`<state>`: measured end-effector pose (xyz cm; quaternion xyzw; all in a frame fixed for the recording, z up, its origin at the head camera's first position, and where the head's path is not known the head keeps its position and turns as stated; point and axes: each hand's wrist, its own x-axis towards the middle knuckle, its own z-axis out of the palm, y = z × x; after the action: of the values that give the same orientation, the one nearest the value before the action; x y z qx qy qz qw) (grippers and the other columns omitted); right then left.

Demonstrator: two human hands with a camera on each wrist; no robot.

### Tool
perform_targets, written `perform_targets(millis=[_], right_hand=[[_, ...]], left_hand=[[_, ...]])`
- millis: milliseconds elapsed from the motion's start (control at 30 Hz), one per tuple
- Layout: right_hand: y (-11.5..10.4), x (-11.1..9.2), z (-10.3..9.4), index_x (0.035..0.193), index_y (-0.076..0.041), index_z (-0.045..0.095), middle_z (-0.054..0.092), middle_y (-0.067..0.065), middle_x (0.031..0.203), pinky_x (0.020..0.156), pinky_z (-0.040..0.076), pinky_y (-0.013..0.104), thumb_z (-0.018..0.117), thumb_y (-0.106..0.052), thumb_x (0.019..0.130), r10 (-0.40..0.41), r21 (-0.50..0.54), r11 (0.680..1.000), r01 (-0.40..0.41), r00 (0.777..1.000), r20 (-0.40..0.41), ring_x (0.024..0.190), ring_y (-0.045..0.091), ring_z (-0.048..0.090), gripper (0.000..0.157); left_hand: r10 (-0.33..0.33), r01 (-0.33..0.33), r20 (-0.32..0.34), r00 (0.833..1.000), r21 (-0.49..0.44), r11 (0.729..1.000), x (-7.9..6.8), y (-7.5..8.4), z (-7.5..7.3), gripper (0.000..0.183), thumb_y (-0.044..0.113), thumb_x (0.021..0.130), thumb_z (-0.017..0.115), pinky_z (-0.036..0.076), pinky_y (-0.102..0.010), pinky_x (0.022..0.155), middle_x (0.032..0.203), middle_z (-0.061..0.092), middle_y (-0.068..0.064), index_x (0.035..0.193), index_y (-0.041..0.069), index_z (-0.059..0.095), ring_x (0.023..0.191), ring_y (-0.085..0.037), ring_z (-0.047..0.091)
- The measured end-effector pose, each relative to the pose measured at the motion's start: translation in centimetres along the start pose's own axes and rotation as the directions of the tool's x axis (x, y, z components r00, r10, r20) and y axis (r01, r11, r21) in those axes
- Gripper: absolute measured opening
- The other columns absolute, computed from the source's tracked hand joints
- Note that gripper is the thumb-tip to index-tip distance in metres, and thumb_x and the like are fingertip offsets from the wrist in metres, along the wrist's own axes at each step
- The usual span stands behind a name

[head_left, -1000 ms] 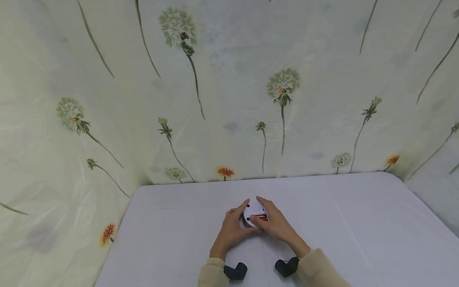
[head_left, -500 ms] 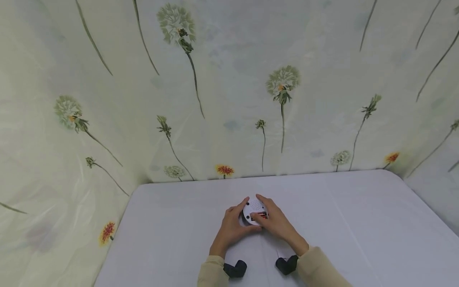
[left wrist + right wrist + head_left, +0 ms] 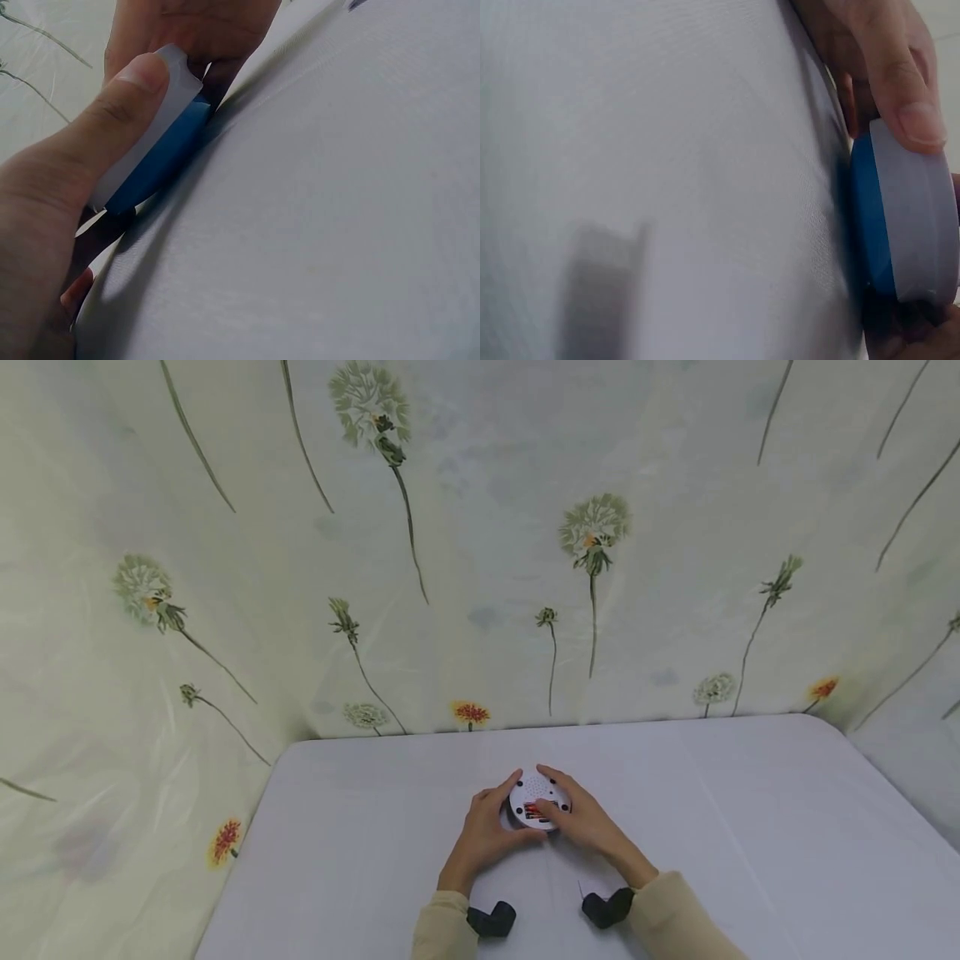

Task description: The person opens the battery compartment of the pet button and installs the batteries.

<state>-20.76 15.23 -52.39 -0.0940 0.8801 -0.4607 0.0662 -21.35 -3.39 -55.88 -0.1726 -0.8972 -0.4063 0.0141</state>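
Observation:
A round device (image 3: 535, 787), white with a hole pattern, dark feet and a blue underside, lies tilted close over the white table. Red batteries (image 3: 534, 811) sit in its uncovered compartment. My left hand (image 3: 487, 835) grips its left side, forefinger along the far edge and thumb on the near rim; the left wrist view shows that thumb (image 3: 146, 75) on the white rim. My right hand (image 3: 588, 822) holds the right side, forefinger at the far edge and thumb over the batteries, part of which it hides. At the right wrist view's lower corner, the right fingers (image 3: 922, 337) meet the device (image 3: 915, 217).
A white cloth covers the table (image 3: 375, 827), whose far edge meets a curtain (image 3: 480, 568) printed with dandelions. Black angled wrist mounts (image 3: 492, 919) show by both beige sleeves (image 3: 444, 928).
My right hand has shifted slightly to the right, its thumb sliding across the compartment, so more of the batteries shows at the left. The left hand keeps its grip.

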Motion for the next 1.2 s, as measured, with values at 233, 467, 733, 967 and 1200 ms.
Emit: perform_targets(millis=[233,467,733,967,1200], right_hand=[[0.5,-0.6,-1.0,0.138,-0.030,0.027,0.026,0.003,0.145,0.104,0.022,0.054,0.053,-0.045,0.085,-0.015,0.033,0.999,0.013,0.999,0.043,0.133,0.027,0.024,0.062],[0.9,-2.0,-2.1,0.138,-0.018,0.028,0.037,0.011,0.137,0.097,0.036,0.046,0.053,-0.036,0.087,-0.024,0.082,0.996,0.021,0.999,0.033,0.122,0.030,0.042,0.059],[1.6,-3.5,-2.4,0.132,-0.018,0.036,0.049,0.007,0.127,0.097,0.039,0.037,0.054,-0.031,0.088,-0.052,0.056,0.997,0.051,0.998,0.023,0.118,0.024,0.046,0.049],[1.8,-4.4,-2.1,0.133,-0.021,0.035,0.050,0.001,0.123,0.097,0.039,0.034,0.059,-0.030,0.084,-0.028,0.024,0.999,0.028,1.000,0.003,0.118,0.018,0.046,0.055],[2.3,-6.0,-1.8,0.124,-0.025,0.044,0.048,-0.009,0.126,0.097,0.039,0.028,0.059,-0.037,0.083,-0.038,-0.032,0.999,0.039,0.999,0.007,0.119,0.010,0.044,0.045]], left_hand=[[0.012,-0.012,-0.005,1.000,0.004,1.000,0.0,0.4,0.2,0.092,0.070,0.055,0.062,0.039,-0.043,0.092,0.133,0.044,0.008,0.134,0.046,0.021,0.118,-0.023,0.040],[0.000,0.000,-0.015,1.000,-0.005,1.000,0.0,0.5,0.1,0.093,0.069,0.054,0.064,0.040,-0.045,0.092,0.131,0.047,0.006,0.135,0.046,0.022,0.118,-0.024,0.040],[-0.034,0.034,0.001,0.999,-0.021,0.999,0.0,0.2,0.0,0.094,0.069,0.053,0.065,0.036,-0.044,0.096,0.133,0.045,0.008,0.133,0.049,0.020,0.120,-0.022,0.038],[-0.028,0.028,0.000,1.000,-0.029,0.999,0.0,0.2,0.1,0.094,0.069,0.053,0.064,0.037,-0.045,0.095,0.134,0.044,0.008,0.133,0.049,0.020,0.120,-0.023,0.038],[-0.039,0.039,0.005,0.999,0.000,0.999,-0.2,0.2,0.0,0.094,0.070,0.053,0.063,0.037,-0.045,0.096,0.135,0.043,0.009,0.134,0.048,0.020,0.121,-0.023,0.038]])
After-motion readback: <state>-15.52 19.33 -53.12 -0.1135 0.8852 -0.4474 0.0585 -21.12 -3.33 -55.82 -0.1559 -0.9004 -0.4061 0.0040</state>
